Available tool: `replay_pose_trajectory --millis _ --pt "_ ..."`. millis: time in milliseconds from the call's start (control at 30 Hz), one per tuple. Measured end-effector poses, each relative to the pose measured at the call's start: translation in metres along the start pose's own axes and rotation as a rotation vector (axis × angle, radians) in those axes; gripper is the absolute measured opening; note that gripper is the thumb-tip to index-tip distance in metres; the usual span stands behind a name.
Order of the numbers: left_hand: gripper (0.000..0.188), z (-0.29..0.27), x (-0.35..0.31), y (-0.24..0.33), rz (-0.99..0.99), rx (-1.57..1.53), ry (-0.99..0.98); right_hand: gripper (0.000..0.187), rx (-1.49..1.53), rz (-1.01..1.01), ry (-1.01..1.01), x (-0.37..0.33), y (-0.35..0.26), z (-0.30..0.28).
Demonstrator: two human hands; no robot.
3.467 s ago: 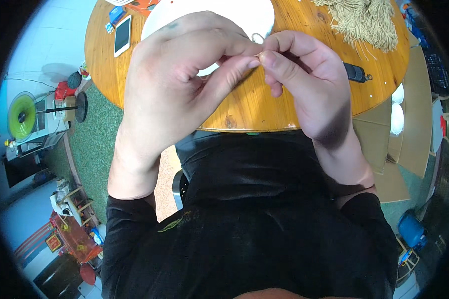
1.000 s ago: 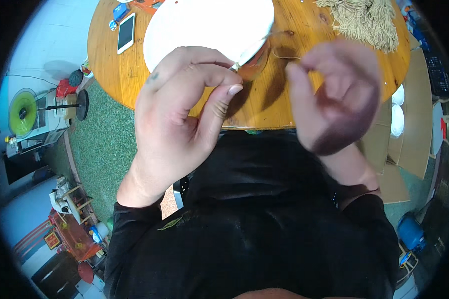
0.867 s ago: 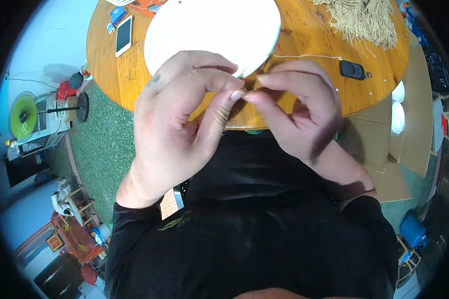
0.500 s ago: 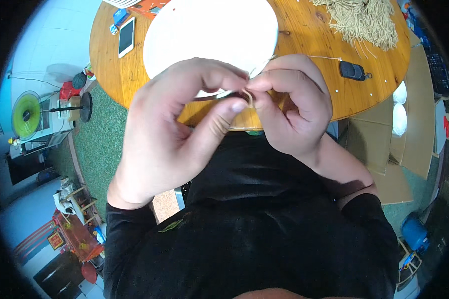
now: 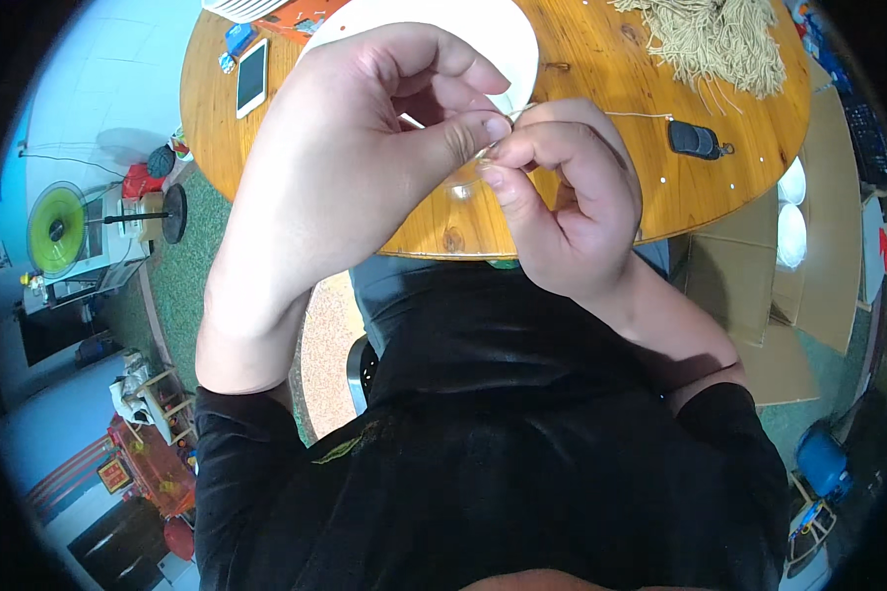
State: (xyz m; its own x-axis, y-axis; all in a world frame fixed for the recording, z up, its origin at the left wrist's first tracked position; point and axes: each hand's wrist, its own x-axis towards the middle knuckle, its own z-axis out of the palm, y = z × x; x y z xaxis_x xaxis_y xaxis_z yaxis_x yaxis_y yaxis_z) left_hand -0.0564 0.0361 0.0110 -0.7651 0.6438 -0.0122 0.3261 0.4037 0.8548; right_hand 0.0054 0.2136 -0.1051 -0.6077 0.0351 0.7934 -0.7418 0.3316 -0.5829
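Both hands are raised above the near edge of the wooden table, close together. My right hand [image 5: 581, 197] pinches a short bit of thin pale cord [image 5: 483, 158] between thumb and forefinger. A length of this cord also stretches right across the table from behind that hand. My left hand [image 5: 365, 148] is bent over it, its thumb tip almost touching the right fingers. Its forefinger is lifted away from the thumb, while the other fingers curl in behind, seemingly on the cord; their grip is partly hidden. Behind the left hand is a large round white plate-like piece [image 5: 503, 44].
On the round wooden table [image 5: 601, 84] are a heap of beige yarn strands [image 5: 724, 44] at far right, a black key fob [image 5: 695, 140], and a white phone [image 5: 252, 79] at left. Cardboard [image 5: 823, 217] stands right of the table; a green fan [image 5: 57, 229] is left.
My left hand has moved up and away from me, and its forefinger has lifted off the thumb. My right hand has shifted slightly left and keeps its pinch.
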Motion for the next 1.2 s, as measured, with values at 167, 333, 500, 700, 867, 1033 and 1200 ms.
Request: replay_pose_trajectory --millis 167,333,500,700,867,1033,1200 --pt "0.028 0.006 -0.001 0.002 0.0 -0.045 0.054 0.019 0.172 0.128 0.202 -0.01 -0.004 0.014" --pt "0.034 0.002 -0.003 -0.004 -0.031 -0.111 0.063 0.019 -0.083 -0.041 0.118 -0.007 0.003 0.003" --pt "0.035 0.007 -0.004 -0.011 0.002 -0.237 0.102 0.021 -0.122 -0.12 0.036 -0.002 -0.002 -0.004" --pt "0.038 0.005 -0.004 -0.009 0.022 -0.253 0.073 0.024 -0.117 -0.087 0.03 -0.001 -0.006 0.001" --pt "0.04 0.004 -0.003 -0.012 0.014 -0.266 0.067 0.023 -0.191 -0.205 -0.004 -0.001 0.0 -0.003" --pt "0.033 0.005 -0.001 -0.017 0.075 -0.234 0.066 0.016 -0.123 -0.181 -0.038 0.004 0.0 -0.005" --pt "0.032 0.008 -0.002 -0.016 0.08 -0.219 0.12 0.005 0.087 0.029 0.033 -0.002 -0.008 0.001"
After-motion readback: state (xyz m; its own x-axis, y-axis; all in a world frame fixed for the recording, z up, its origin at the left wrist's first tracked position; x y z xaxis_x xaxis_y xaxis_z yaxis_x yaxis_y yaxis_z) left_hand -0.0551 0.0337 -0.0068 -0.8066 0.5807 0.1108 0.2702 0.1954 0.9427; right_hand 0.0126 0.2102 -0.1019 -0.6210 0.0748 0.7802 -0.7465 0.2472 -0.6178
